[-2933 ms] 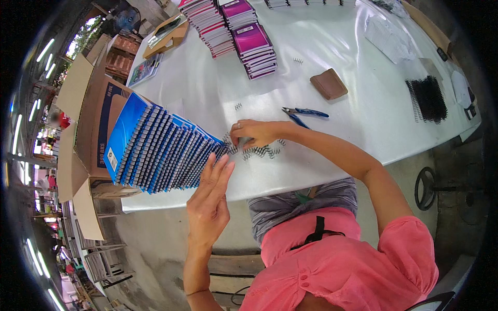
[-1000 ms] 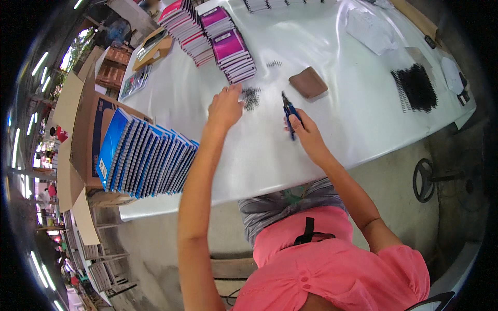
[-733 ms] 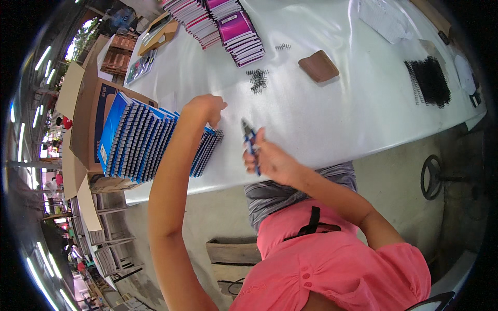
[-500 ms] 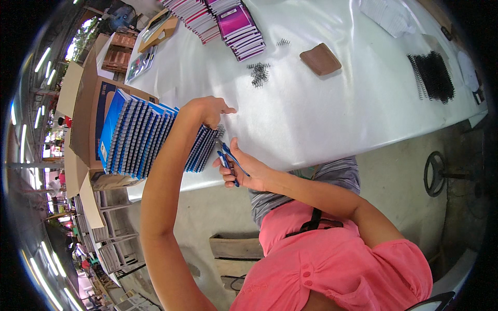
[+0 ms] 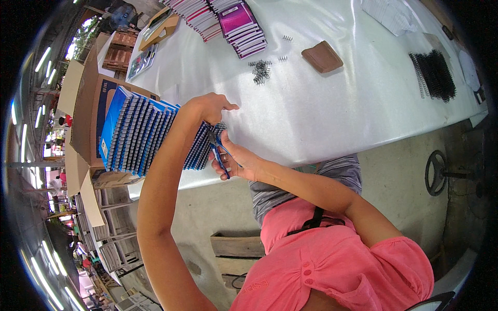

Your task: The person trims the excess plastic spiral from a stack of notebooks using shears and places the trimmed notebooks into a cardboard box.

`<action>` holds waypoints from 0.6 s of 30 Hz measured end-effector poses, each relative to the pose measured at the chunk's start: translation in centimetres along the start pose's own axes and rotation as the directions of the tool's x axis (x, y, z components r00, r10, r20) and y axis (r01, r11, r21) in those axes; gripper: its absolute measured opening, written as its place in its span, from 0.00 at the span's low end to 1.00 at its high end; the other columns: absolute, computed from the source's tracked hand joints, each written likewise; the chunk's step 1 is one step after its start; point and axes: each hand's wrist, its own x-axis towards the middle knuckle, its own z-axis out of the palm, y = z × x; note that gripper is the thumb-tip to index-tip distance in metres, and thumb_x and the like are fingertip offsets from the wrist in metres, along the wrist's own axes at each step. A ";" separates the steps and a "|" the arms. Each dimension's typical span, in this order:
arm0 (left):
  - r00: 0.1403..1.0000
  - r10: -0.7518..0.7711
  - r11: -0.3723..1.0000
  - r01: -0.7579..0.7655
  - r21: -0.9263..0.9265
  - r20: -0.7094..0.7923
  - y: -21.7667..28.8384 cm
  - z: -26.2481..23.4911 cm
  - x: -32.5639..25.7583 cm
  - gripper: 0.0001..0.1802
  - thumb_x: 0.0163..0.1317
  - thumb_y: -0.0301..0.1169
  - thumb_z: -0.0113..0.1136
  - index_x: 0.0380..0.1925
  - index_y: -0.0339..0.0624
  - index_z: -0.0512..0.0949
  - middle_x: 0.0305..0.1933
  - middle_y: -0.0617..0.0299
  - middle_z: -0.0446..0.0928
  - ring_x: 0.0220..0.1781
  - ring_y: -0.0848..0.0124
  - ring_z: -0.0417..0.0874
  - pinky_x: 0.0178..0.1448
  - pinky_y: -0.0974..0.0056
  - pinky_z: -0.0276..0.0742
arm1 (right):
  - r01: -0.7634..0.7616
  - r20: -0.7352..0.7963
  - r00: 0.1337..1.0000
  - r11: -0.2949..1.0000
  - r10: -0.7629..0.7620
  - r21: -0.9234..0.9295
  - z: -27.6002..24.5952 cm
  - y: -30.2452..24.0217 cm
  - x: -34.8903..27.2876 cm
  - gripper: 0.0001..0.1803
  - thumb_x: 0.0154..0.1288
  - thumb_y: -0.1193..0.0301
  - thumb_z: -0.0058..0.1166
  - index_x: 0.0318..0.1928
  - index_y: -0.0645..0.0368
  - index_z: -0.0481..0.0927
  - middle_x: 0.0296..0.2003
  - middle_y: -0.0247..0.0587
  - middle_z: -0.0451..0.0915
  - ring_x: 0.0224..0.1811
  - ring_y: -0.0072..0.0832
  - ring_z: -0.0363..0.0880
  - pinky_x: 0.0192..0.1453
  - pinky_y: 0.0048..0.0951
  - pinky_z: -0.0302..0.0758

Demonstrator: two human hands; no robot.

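A fanned row of blue spiral-bound notebooks (image 5: 140, 136) lies along the left end of the white table (image 5: 332, 109). My left hand (image 5: 211, 107) rests on the nearest notebook of the row, fingers curled over its wire edge. My right hand (image 5: 236, 161) grips blue-handled pliers (image 5: 219, 152), whose tip meets the wire binding at the near end of that notebook. A small heap of loose black wire coils (image 5: 261, 70) lies farther back on the table.
Stacks of pink and magenta notebooks (image 5: 237, 23) stand at the back. A brown pad (image 5: 322, 56) and a bundle of long black wire spirals (image 5: 434, 75) lie to the right. An open cardboard box (image 5: 85, 111) sits left of the blue notebooks.
My right hand picked up the pliers from the table and carried them left to the blue notebooks. My left hand left the loose coils and settled on the nearest notebook.
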 end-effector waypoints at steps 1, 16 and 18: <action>1.000 -0.019 1.000 0.019 -0.018 0.010 0.0 0.0 0.0 0.43 0.38 0.13 0.51 0.60 0.57 0.74 0.57 0.49 0.77 0.57 0.53 0.78 0.59 0.61 0.75 | 0.009 -0.003 1.000 1.000 -0.009 -0.003 -0.1 0.1 0.1 0.44 0.53 0.24 0.33 0.36 0.56 0.72 0.25 0.34 0.69 0.26 0.25 0.67 0.31 0.28 0.67; 0.999 0.051 0.998 -0.051 -0.036 -0.010 -0.5 0.6 0.3 0.45 0.37 0.13 0.51 0.61 0.59 0.73 0.56 0.44 0.76 0.52 0.50 0.80 0.55 0.58 0.76 | -0.002 -0.043 0.999 0.997 -0.001 -0.076 -0.8 0.8 0.2 0.45 0.59 0.27 0.27 0.42 0.58 0.74 0.29 0.35 0.73 0.34 0.28 0.74 0.45 0.40 0.76; 0.999 0.033 0.999 -0.033 -0.039 0.001 -0.4 0.6 0.4 0.45 0.37 0.13 0.51 0.61 0.58 0.73 0.56 0.44 0.76 0.52 0.50 0.80 0.56 0.58 0.76 | -0.014 -0.034 0.999 0.997 0.011 -0.078 -0.8 0.8 0.2 0.45 0.59 0.27 0.27 0.42 0.58 0.74 0.29 0.35 0.73 0.34 0.28 0.74 0.45 0.39 0.76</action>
